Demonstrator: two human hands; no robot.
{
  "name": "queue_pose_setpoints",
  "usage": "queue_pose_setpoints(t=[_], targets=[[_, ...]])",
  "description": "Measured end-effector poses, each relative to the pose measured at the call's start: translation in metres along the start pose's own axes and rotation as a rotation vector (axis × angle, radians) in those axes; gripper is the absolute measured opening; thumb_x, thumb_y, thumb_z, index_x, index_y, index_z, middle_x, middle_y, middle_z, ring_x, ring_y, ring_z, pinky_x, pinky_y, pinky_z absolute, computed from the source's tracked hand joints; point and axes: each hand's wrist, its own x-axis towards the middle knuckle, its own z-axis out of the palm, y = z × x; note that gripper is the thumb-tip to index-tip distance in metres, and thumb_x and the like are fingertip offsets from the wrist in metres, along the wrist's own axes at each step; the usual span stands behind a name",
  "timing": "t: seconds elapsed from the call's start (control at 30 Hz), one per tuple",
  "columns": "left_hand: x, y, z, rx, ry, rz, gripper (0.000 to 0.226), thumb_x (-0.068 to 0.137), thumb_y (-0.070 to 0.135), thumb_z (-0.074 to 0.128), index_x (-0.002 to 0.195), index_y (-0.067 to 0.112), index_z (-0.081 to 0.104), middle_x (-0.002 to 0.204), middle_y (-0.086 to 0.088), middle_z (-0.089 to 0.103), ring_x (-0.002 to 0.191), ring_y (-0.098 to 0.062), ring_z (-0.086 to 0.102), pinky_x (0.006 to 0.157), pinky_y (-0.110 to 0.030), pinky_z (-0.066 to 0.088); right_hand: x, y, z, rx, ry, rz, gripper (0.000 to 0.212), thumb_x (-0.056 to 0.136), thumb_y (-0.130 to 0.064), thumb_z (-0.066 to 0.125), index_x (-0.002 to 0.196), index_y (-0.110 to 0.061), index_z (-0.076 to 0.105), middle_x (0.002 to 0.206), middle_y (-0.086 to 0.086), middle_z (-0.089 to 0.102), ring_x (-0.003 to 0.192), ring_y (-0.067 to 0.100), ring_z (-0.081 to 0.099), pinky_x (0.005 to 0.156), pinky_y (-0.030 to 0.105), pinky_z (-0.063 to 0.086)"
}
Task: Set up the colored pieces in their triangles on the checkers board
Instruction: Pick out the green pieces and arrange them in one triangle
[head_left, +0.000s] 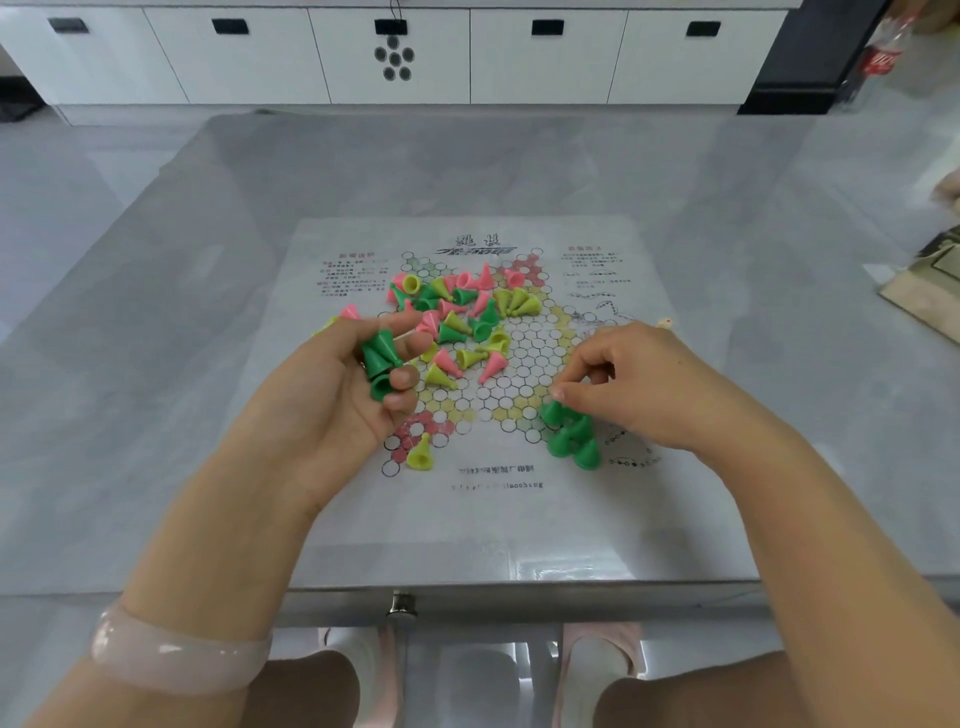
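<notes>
We see a paper checkers board (470, 483) lying flat on the grey desk (156, 364) in the middle of the frame. Our left hand (332, 395) sits left of the middle, palm up, and its grip is curled around a few dark green pieces (381, 364). Our right hand (634, 384) is on the right, its fingertips (563, 393) pinched together on top of a small group of green pieces (571, 439) standing at the board's lower right corner. A messy pile of pink, yellow and green pieces (462, 312) lies on the upper part of the board. One yellow piece (420, 453) lies alone near the lower left triangle.
</notes>
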Motion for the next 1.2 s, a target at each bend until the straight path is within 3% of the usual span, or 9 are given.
queue_pose_setpoints(t=[0.13,0.37,0.57,0.8,1.0,1.2], targets=[[0.000,-0.001,0.001,0.021,0.030,0.009,0.019,0.090,0.016,0.044,0.092,0.007,0.061,0.064,-0.001,0.065,0.042,-0.007,0.044,0.036,-0.015,0.035,-0.001,0.000,0.000,-0.012,-0.024,-0.016,0.014,0.079,-0.024,0.067,0.065,-0.027,0.065,0.057,-0.008,0.044,0.054,0.006,0.038,0.049,0.017,0.032],[-0.001,0.000,0.000,0.020,0.036,0.001,0.018,0.090,0.016,0.044,0.087,0.008,0.060,0.064,-0.002,0.065,0.042,-0.007,0.044,0.036,-0.015,0.035,-0.003,0.000,0.000,-0.014,-0.044,-0.024,0.008,0.079,-0.024,0.067,0.074,-0.019,0.071,0.060,-0.007,0.046,0.059,0.009,0.041,0.056,0.024,0.036],[-0.002,-0.001,0.002,0.032,0.032,0.003,0.019,0.091,0.016,0.043,0.085,0.009,0.060,0.065,-0.002,0.066,0.041,-0.007,0.043,0.036,-0.014,0.034,-0.005,0.001,-0.002,-0.005,-0.058,-0.045,0.007,0.080,-0.026,0.065,0.082,-0.024,0.072,0.066,-0.007,0.049,0.060,0.007,0.042,0.058,0.023,0.037],[-0.002,-0.004,0.005,0.050,0.004,-0.007,0.018,0.094,0.019,0.042,0.086,0.010,0.055,0.068,-0.003,0.069,0.039,-0.007,0.042,0.034,-0.014,0.033,-0.008,0.003,-0.012,0.070,0.048,-0.074,0.008,0.081,-0.026,0.063,0.076,-0.029,0.068,0.067,-0.009,0.053,0.056,-0.005,0.043,0.052,0.008,0.034],[-0.007,-0.007,0.010,0.149,-0.073,-0.011,0.019,0.096,0.021,0.040,0.080,0.013,0.046,0.080,-0.007,0.073,0.038,-0.007,0.040,0.034,-0.015,0.033,-0.011,-0.021,-0.002,0.180,0.173,-0.275,0.007,0.080,-0.028,0.062,0.079,-0.029,0.068,0.067,-0.013,0.055,0.062,-0.001,0.045,0.060,0.008,0.037],[-0.010,-0.018,0.020,0.386,-0.116,0.044,0.021,0.094,0.025,0.041,0.084,0.010,0.052,0.066,0.002,0.059,0.037,-0.005,0.036,0.035,-0.016,0.026,-0.016,-0.045,0.013,0.129,0.204,-0.527,0.016,0.074,-0.027,0.069,0.087,-0.017,0.069,0.074,-0.007,0.058,0.070,-0.002,0.047,0.066,0.007,0.035]])
